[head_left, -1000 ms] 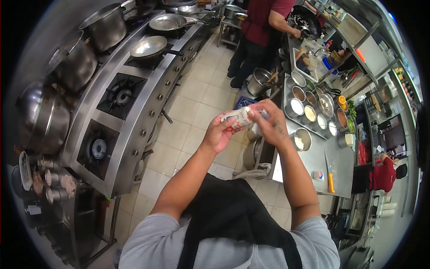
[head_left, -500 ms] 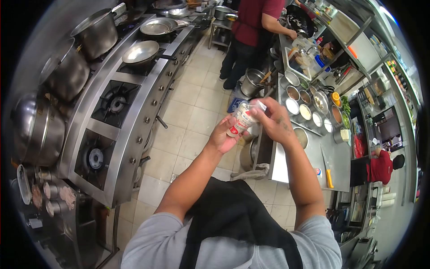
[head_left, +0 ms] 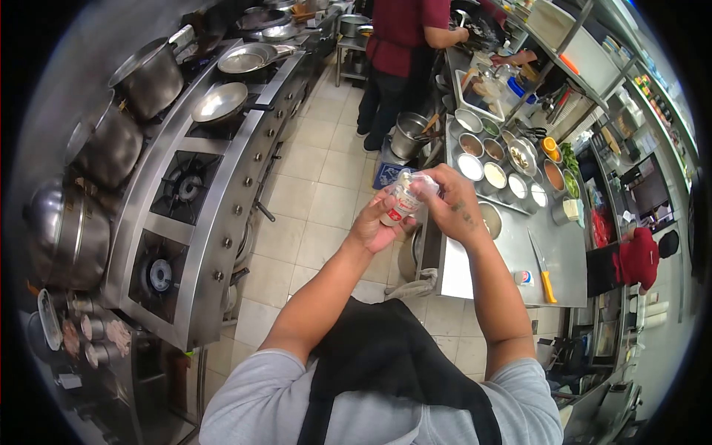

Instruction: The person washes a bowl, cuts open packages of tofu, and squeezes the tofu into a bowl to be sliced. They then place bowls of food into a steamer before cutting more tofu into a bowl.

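In front of my chest I hold a small white tub with red print (head_left: 400, 206), tilted in the air over the gap between stove and counter. My left hand (head_left: 376, 222) is wrapped around its lower part, thumb on the near side. My right hand (head_left: 454, 204) is closed at its top, the fingertips pinching clear, crinkled plastic (head_left: 424, 180) there. The fingers partly cover the tub's upper edge. To the right of my right forearm, another small white tub with a red and blue label (head_left: 523, 278) stands on the steel counter (head_left: 482, 271), beside a knife with a yellow handle (head_left: 547, 285).
Several metal containers of ingredients (head_left: 495, 175) line the counter's far part. A stove with burners (head_left: 185, 188) and a frying pan (head_left: 220, 102) runs along my left. A person in a maroon shirt (head_left: 404, 33) stands ahead. A pot (head_left: 408, 137) sits low beside the counter.
My right hand has come down slightly and closer against the tub's top. A white flap seen above its fingers earlier no longer shows. The camera view has shifted a little.
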`<state>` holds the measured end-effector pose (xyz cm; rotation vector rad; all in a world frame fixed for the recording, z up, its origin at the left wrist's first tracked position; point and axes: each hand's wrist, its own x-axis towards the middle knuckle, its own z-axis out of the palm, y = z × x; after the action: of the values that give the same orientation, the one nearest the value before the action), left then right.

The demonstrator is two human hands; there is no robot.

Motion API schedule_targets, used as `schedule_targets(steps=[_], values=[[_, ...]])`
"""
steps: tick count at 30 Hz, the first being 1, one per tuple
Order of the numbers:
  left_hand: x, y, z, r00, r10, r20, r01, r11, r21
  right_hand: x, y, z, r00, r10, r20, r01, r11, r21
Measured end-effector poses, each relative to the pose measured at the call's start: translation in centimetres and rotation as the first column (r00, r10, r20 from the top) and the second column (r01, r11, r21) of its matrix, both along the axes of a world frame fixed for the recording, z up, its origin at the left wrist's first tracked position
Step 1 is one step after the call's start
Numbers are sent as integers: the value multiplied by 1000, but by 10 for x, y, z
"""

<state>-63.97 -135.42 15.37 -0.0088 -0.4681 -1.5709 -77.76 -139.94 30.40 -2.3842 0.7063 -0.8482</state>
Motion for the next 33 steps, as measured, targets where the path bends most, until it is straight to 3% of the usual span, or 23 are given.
schedule_targets(steps=[2, 6, 8, 12, 16, 25, 29, 33], values=[[-1, -4, -1, 990, 53, 133, -59, 997, 45, -9, -4, 0, 999, -3, -35, 5, 998, 69], [-6, -9, -9, 983, 35, 179, -47, 997, 61, -18, -7, -8, 1000, -16, -9, 17, 994, 112], [-3, -12, -3, 985, -173, -21, 173, 984, 35, -17, -11, -8, 1000, 8, 27, -11, 996, 83], [4, -29, -15, 967, -255, 17, 256, 967, -10, -4, -12, -5, 996, -89, -22, 88, 995, -47], [21, -40, -18, 942, -335, -19, 335, 942, 18, 20, -7, -5, 984, -178, 8, 178, 983, -48], [56, -51, -14, 865, -501, 33, 501, 865, 6, 59, 18, -6, 861, -506, 41, 496, 856, 147], [56, -55, -25, 838, -545, 32, 543, 838, 59, 64, 25, -2, 809, -586, 46, 580, 808, 99], [54, -56, -29, 832, -555, -4, 552, 827, 107, 59, 21, -9, 755, -638, 153, 609, 768, 197]])
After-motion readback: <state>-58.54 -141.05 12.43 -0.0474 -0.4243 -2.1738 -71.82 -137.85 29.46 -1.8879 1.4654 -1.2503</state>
